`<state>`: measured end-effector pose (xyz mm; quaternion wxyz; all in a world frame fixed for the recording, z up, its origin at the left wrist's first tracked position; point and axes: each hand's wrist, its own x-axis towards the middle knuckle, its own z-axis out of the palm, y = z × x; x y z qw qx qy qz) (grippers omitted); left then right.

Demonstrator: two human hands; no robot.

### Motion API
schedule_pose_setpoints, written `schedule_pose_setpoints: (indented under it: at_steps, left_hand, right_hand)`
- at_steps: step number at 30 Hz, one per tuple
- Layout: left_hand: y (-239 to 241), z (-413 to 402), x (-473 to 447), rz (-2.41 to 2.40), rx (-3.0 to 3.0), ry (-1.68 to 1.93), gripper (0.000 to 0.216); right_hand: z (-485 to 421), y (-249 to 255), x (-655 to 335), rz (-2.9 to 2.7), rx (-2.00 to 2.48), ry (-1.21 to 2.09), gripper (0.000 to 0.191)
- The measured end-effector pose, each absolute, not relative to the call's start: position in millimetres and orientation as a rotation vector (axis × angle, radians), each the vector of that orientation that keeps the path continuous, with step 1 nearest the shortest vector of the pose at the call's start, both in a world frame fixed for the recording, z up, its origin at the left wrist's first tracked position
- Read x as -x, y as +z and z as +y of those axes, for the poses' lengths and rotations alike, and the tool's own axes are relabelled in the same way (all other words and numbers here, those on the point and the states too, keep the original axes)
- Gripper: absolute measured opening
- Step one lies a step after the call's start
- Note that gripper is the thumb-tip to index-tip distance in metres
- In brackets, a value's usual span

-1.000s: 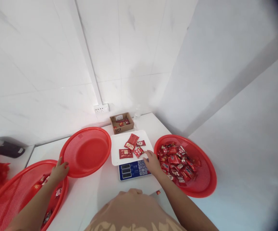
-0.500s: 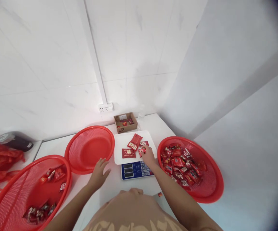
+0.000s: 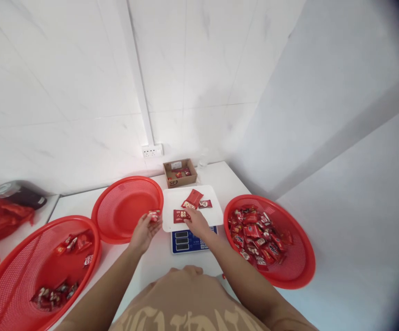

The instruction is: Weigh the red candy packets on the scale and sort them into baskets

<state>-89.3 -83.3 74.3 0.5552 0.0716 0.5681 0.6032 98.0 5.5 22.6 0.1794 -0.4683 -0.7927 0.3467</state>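
Observation:
My left hand (image 3: 143, 233) is closed on a small red-and-white candy packet (image 3: 154, 215), near the right rim of the middle red basket (image 3: 128, 239). Over the white tray (image 3: 213, 222) of a blue scale (image 3: 193, 248), my right hand (image 3: 198, 224) has its fingers bent onto the right end of a flat red packet (image 3: 179, 216), which still lies on the tray. Just behind those fingers are a folded red packet (image 3: 194, 196) and a smaller red candy packet (image 3: 205, 203). The right fingertips are partly hidden.
A red basket (image 3: 304, 250) heaped with red candy packets stands to the right. At left, another red basket (image 3: 9, 266) holds several packets. Behind the tray is a cardboard box (image 3: 182, 183) against the wall; red plastic bags (image 3: 4, 218) lie far left.
The small candy packet has passed from my right hand to my left. My right hand has moved left across the tray to the flat red packet.

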Motion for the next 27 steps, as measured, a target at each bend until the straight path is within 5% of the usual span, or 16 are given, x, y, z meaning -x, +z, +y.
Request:
schedule_pose_setpoints:
  at_steps: [5,9,20,27]
  left_hand:
    - [79.4,-87.9,97.6,1.436,-0.129,1.371,0.058]
    - [67.3,-98.7,85.3,1.434,-0.173,1.171,0.047]
    - [51.8,-89.2,69.6,1.328,-0.383,1.088,0.034]
    - [67.3,-77.7,95.5,1.343,-0.066,1.372,0.022]
  right_hand:
    - [6.5,10.8,-91.7,-2.643,1.465,0.599,0.051]
    - [3.8,10.1,-91.6,-2.674,1.424,0.493,0.038]
    - [-2.6,38.5,-70.8,-2.207,1.101,1.188,0.026]
    - [25.5,20.2,-89.6,-2.459,1.5,0.557,0.043]
